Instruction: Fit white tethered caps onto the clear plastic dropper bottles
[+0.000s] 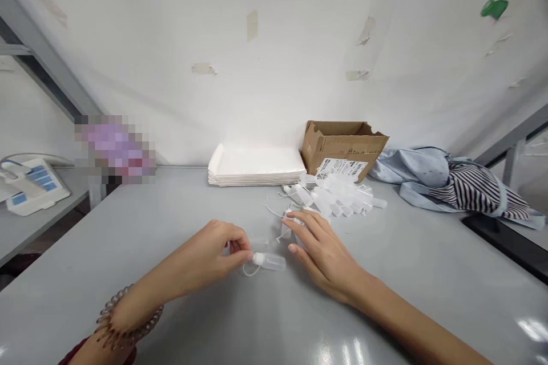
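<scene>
My left hand (pixel 233 251) is closed in a pinch at the white cap end of a small translucent squeeze bottle (pixel 273 262). The bottle lies sideways just over or on the grey table, and a thin white loop hangs from its cap. Behind it a second clear bottle (pixel 258 242) shows faintly. To the right, my right hand (pixel 319 251) has its fingers apart, its fingertips beside a few bottles (pixel 287 228) with thin strings at the near edge of the pile. The pile of translucent bottles (pixel 342 197) spreads beyond that hand.
A stack of white padded envelopes (pixel 257 165) lies against the wall. Beside it stands an open cardboard box (pixel 346 148) with a label. Farther right are a light blue and striped cloth bag (pixel 449 182) and a dark phone-like object (pixel 505 242). A white device (pixel 36 185) sits far left.
</scene>
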### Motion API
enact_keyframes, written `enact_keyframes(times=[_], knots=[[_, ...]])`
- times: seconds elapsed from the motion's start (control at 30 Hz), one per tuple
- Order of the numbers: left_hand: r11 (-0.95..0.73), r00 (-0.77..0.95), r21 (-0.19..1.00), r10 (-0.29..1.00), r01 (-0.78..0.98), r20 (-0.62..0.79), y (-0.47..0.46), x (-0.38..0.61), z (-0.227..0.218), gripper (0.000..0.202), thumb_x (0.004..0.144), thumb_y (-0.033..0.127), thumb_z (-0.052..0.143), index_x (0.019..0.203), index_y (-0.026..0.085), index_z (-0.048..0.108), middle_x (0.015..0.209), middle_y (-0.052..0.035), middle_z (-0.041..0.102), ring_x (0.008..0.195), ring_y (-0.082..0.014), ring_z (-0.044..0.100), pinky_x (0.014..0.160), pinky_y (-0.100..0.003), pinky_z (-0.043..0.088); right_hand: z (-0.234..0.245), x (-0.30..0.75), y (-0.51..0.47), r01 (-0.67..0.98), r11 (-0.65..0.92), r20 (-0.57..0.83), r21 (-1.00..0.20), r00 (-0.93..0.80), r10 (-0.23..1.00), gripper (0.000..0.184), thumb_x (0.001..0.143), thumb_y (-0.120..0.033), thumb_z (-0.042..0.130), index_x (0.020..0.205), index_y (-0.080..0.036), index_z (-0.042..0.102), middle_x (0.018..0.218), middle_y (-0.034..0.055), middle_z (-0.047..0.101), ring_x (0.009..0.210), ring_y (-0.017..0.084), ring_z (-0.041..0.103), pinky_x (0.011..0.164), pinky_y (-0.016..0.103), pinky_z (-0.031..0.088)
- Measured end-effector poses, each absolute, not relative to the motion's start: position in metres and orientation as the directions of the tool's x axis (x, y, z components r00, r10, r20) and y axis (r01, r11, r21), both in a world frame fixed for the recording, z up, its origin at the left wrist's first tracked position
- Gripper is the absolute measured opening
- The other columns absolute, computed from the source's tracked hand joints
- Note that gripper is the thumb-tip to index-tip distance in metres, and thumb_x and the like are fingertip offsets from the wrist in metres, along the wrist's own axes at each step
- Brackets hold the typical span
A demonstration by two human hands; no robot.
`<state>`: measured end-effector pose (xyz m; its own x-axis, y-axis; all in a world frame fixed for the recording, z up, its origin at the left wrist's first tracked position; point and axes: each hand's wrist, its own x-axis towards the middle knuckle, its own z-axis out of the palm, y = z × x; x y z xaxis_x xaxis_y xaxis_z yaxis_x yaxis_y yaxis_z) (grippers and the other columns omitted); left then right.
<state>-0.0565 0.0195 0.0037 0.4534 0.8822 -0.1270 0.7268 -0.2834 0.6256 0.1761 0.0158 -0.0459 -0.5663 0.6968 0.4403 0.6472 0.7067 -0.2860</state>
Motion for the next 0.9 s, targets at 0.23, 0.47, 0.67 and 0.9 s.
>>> enact_keyframes(times=[0.23,0.47,0.67,0.9], knots=[[-0.21,0.352,0.58,0.925,0.787,-0.143,0.025,-0.056,-0.005,0.031,0.081,0.027,0.045,0.052,0.018,0.052,0.049,0.0038,0.044,0.047,-0.0113,0.039,0.044,-0.022,0.026,-0.051,0.177,0.016,0.772,0.594,0.509,-0.227,-0.426,0.748,0.017,0.091,-0.023,0.04,0.099,-0.014,0.053,0.091,0.012,0.059,0.082,0.023,0.056,0.069,0.037,0.048],[-0.57,0.464,0.452,0.822,0.686,0.332,0.024,-0.037,-0.028,0.01,0.083,0.026,0.054,0.077,0.018,0.055,0.079,-0.0033,0.059,0.082,-0.0202,0.051,0.068,-0.031,0.044,-0.052,0.18,0.017,0.914,0.3,0.193,-0.274,-0.253,0.948,0.02,0.087,-0.032,0.047,0.075,-0.018,0.051,0.073,0.0047,0.06,0.056,0.017,0.055,0.048,0.026,0.033],[-0.652,0.533,0.399,0.757,0.644,0.378,0.021,-0.032,-0.034,0.007,0.086,0.02,0.053,0.093,0.018,0.056,0.092,-0.0065,0.058,0.095,-0.0231,0.047,0.077,-0.036,0.046,-0.044,0.182,0.019,0.932,0.15,0.003,-0.329,-0.158,0.987,0.025,0.08,-0.029,0.05,0.058,-0.02,0.043,0.055,0.0012,0.054,0.048,0.014,0.045,0.045,0.024,0.024],[-0.631,0.524,0.37,0.774,0.682,0.356,0.026,-0.036,-0.039,0.01,0.087,0.015,0.048,0.091,0.016,0.057,0.091,-0.0069,0.059,0.091,-0.0219,0.047,0.077,-0.037,0.046,-0.039,0.183,0.016,0.905,0.12,-0.018,-0.408,-0.139,0.99,0.026,0.076,-0.025,0.049,0.053,-0.02,0.036,0.049,-0.0024,0.045,0.044,0.01,0.037,0.044,0.023,0.022]])
